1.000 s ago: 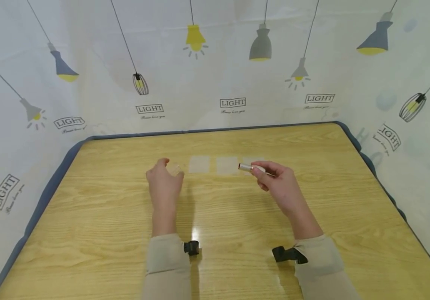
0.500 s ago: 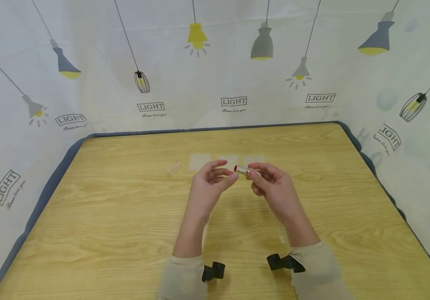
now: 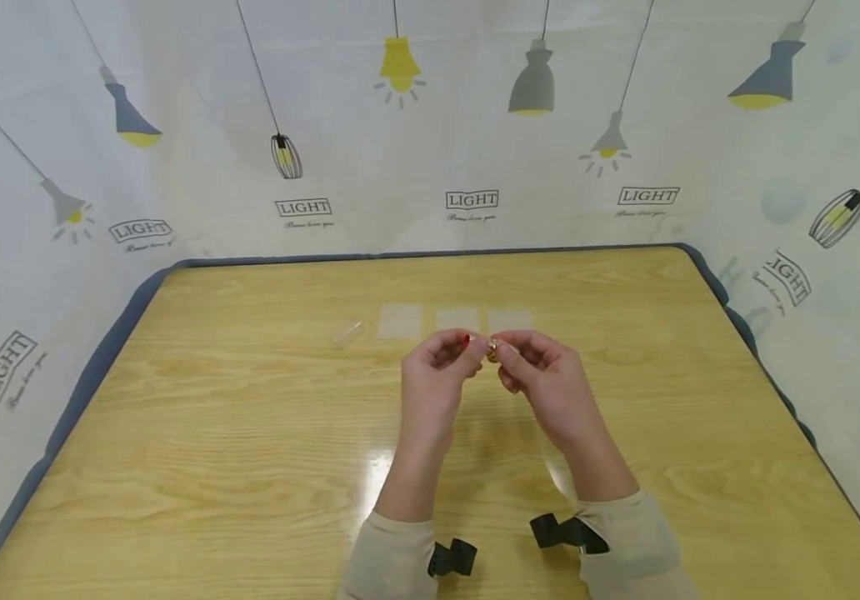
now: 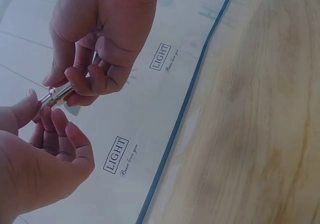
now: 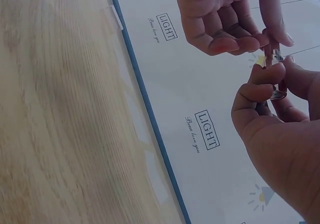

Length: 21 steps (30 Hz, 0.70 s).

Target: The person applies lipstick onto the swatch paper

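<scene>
Both hands meet over the table around a lipstick (image 3: 493, 351), lifted off the surface. It has a shiny silver and gold tube with a red tip at its left end. My left hand (image 3: 432, 387) pinches the tip end between thumb and fingers. My right hand (image 3: 550, 387) grips the base, as the left wrist view also shows with the tube (image 4: 61, 93) running between the two hands. Fingers cover much of the lipstick. A clear, tube-shaped plastic cap (image 3: 349, 333) lies on its side on the table, to the left of the hands.
Three pale, thin squares (image 3: 400, 322) lie in a row on the wooden table (image 3: 250, 433), just beyond the hands. Behind the table's blue edging (image 3: 430, 253) hangs a white backdrop (image 3: 370, 167) printed with lamps.
My left hand has come right, away from the clear cap, and now pinches the lipstick's tip end. The cap stays on the table. My right hand keeps its grip on the base.
</scene>
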Available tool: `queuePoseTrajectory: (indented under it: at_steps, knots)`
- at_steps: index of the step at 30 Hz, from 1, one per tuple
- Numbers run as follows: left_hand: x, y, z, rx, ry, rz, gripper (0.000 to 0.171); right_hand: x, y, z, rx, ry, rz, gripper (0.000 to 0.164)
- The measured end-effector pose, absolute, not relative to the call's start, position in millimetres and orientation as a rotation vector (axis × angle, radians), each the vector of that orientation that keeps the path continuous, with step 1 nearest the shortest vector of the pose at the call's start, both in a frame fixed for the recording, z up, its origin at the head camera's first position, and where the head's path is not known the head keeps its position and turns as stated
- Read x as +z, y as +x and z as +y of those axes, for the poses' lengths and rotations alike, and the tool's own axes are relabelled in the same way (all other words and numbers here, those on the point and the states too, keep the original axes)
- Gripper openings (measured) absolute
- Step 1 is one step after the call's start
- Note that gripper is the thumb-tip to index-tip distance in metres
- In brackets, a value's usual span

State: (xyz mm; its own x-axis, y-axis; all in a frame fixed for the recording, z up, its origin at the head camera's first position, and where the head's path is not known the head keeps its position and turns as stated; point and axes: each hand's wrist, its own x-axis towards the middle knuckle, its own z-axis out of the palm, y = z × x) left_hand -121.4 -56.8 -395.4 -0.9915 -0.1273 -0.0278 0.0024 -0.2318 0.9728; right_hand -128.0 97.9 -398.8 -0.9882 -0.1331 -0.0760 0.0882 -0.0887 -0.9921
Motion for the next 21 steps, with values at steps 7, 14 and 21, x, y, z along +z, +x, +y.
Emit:
queuePoseTrajectory:
  at_steps: [7, 14, 21]
  knots:
    - [-395.8, -121.8, -57.1, -2.521, 0.014, -1.837, 0.026, -395.6, -126.6, 97.5, -2.204, -0.057, 2.048, 0.026]
    - [-399.2, -122.7, -57.1, -2.569, 0.046, -1.835, 0.025, -396.9, -128.5, 97.3, -2.206, -0.046, 2.076, 0.025]
    - [-402.5, -124.2, -55.9, -2.53, 0.104, -1.815, 0.015, -397.3, -129.0, 95.8, -2.185, -0.064, 2.113, 0.026]
